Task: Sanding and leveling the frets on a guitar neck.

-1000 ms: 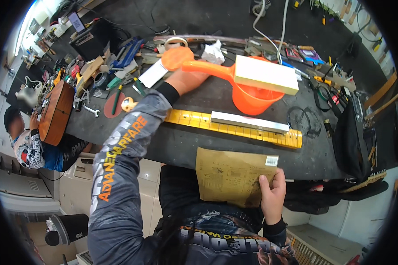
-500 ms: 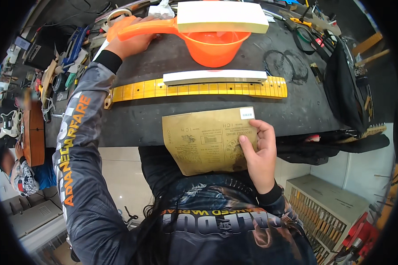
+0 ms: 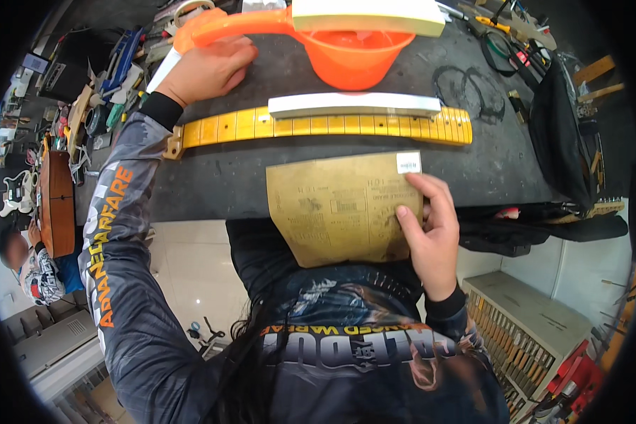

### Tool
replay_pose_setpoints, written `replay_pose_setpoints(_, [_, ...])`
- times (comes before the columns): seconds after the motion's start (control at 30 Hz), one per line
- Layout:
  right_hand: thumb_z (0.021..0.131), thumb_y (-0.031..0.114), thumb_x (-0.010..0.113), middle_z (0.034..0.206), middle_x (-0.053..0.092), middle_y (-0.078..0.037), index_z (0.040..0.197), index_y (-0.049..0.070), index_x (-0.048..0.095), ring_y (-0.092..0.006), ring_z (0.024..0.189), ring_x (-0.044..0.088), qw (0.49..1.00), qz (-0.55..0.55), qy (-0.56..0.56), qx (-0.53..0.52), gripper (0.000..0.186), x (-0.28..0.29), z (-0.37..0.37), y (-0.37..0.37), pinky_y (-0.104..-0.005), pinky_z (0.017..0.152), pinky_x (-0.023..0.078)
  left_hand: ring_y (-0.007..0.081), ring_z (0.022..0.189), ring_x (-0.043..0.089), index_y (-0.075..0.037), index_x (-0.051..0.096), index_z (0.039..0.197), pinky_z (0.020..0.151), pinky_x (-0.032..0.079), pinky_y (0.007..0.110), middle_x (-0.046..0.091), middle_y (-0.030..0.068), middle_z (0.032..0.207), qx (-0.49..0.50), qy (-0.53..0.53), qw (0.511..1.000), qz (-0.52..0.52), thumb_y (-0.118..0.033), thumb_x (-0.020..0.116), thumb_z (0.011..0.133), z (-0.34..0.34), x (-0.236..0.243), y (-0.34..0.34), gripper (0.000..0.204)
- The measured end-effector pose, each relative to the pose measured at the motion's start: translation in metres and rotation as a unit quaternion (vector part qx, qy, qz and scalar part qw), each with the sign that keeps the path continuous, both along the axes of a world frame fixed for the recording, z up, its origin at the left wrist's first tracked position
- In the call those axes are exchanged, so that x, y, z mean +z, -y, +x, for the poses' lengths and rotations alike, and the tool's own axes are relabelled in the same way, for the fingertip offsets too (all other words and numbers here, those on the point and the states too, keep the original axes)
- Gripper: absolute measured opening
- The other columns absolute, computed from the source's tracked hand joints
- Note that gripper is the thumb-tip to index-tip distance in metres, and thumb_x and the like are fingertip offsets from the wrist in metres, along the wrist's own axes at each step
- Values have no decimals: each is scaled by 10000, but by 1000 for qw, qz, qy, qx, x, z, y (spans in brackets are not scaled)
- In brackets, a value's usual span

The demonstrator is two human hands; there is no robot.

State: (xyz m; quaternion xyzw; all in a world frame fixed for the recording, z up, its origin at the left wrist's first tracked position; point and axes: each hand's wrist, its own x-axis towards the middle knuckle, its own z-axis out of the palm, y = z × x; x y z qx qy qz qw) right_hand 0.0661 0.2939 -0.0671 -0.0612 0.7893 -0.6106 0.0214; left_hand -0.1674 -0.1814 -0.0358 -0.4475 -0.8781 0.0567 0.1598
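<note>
My right hand (image 3: 434,230) pinches the right edge of a sheet of sandpaper (image 3: 332,212), its printed brown backing up and a small white label at the corner. The sheet slopes from the bench edge toward my lap. Beyond it lies a yellow guitar neck (image 3: 226,127) with dark frets, and a long white block (image 3: 353,107) rests along its far side. My left hand (image 3: 212,69) is by the handle of an orange dipper (image 3: 353,63), its fingers curled in; whatever they hold, if anything, is hidden. Another white block (image 3: 367,15) lies across the dipper's rim.
Tools and cables crowd the bench's left side (image 3: 113,92). A black bag (image 3: 558,134) hangs over the right edge. At lower right stands a rack of files or chisels (image 3: 509,339). Off left, a person (image 3: 32,275) works beside a brown guitar body (image 3: 54,205).
My left hand has drawn back from among the items behind the dipper handle, and its fingers have curled. My right hand still holds the sandpaper; the whole view has shifted slightly.
</note>
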Motion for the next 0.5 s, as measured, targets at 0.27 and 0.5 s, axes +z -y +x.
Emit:
replay_pose_setpoints(0.27, [1106,-49,764,1741,581,-151,1738,-32,634,-256,1601,608,985,-116,-36,123,646,24,-19,-23,-401,1362,470,406,1066,729,-27,682,1209,977,590,490,727,153,1121,-10,-47,996,71,14,796,975,72,33,15,264])
replay_pose_setpoints(0.5, [1086,-67,720,1763,586,-134,1754,-16,645,-245,1626,594,953,-14,-107,285,674,72,-43,-12,-397,1358,469,191,1025,693,-2,627,1279,965,559,332,706,93,1118,105,70,906,404,-46,697,1215,184,52,-15,105])
